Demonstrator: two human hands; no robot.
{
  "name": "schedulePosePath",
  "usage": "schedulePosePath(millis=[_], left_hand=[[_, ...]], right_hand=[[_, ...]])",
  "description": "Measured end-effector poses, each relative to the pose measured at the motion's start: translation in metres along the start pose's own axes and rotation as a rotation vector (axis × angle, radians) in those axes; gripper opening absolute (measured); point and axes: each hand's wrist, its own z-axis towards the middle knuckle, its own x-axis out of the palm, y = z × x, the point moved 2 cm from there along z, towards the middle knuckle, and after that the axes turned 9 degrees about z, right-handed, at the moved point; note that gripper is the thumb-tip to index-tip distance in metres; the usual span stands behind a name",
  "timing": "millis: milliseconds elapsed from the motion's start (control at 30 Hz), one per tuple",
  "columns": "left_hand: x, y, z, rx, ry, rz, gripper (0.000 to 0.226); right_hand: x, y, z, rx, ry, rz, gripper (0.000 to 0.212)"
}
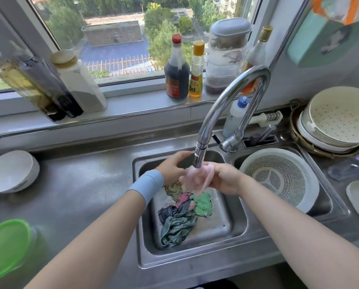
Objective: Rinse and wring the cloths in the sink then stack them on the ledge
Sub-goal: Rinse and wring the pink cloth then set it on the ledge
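Both hands hold a pale pink cloth (196, 181) under the head of the curved chrome faucet (232, 94), above the left steel sink basin (235, 224). The right hand (224, 180) grips the right side of the cloth with curled fingers. The left hand (171, 166), with a light blue wristband (147, 184), closes on its left edge. Below them, a pile of crumpled green, pink and grey cloths (180, 217) lies on the basin floor. The grey window ledge (132, 110) carries several bottles (177, 67).
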Motion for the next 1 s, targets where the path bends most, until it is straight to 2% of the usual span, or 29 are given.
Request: schedulePosePath(millis=[67, 100, 167, 233, 300, 367, 433, 500, 633, 733, 800, 867, 967, 1000], left_hand=[[0.008, -0.007, 0.007, 0.016, 0.141, -0.078, 0.052], [0.008, -0.009, 0.008, -0.003, 0.138, -0.058, 0.042], [0.003, -0.009, 0.009, -0.045, 0.094, 0.1, 0.027], [-0.006, -0.006, 0.009, -0.082, 0.053, 0.258, 0.023], [-0.018, -0.002, 0.007, -0.13, 0.017, 0.287, 0.021], [-0.031, 0.005, 0.005, -0.184, 0.026, 0.33, 0.012], [-0.039, 0.012, 0.004, -0.221, 0.086, 0.347, 0.01], [-0.041, 0.016, 0.001, -0.242, 0.122, 0.281, 0.005], [-0.042, 0.016, 0.0, -0.242, 0.049, 0.301, 0.013], [-0.045, 0.017, -0.001, -0.211, -0.047, 0.357, 0.023], [-0.05, 0.02, -0.002, -0.193, -0.097, 0.37, 0.028], [-0.055, 0.024, -0.004, -0.201, -0.122, 0.352, 0.032], [-0.061, 0.031, -0.007, -0.271, -0.189, 0.357, 0.043], [-0.061, 0.032, -0.009, -0.298, -0.225, 0.353, 0.046]], right_hand=[[0.001, 0.004, 0.003, -0.009, 0.012, 0.01, 0.041], [0.003, 0.007, 0.002, -0.006, 0.02, 0.03, 0.045], [0.0, 0.008, 0.004, 0.035, 0.032, 0.123, 0.04], [-0.007, 0.006, 0.007, 0.119, 0.025, 0.217, 0.042], [-0.009, 0.005, 0.006, 0.209, 0.018, 0.189, 0.041], [-0.008, 0.005, 0.001, 0.262, -0.019, -0.084, 0.03], [-0.01, 0.009, 0.0, 0.168, -0.128, -0.455, 0.017], [-0.01, 0.014, 0.004, 0.08, -0.207, -0.676, 0.011], [-0.008, 0.028, 0.011, -0.014, -0.337, -0.9, 0.033], [-0.002, 0.027, 0.019, -0.062, -0.379, -0.786, 0.037], [0.005, 0.025, 0.021, -0.046, -0.388, -0.579, 0.039], [0.009, 0.023, 0.021, 0.022, -0.315, -0.337, 0.04], [0.011, 0.02, 0.019, 0.124, -0.138, -0.097, 0.01], [0.011, 0.019, 0.018, 0.131, -0.115, -0.05, 0.007]])
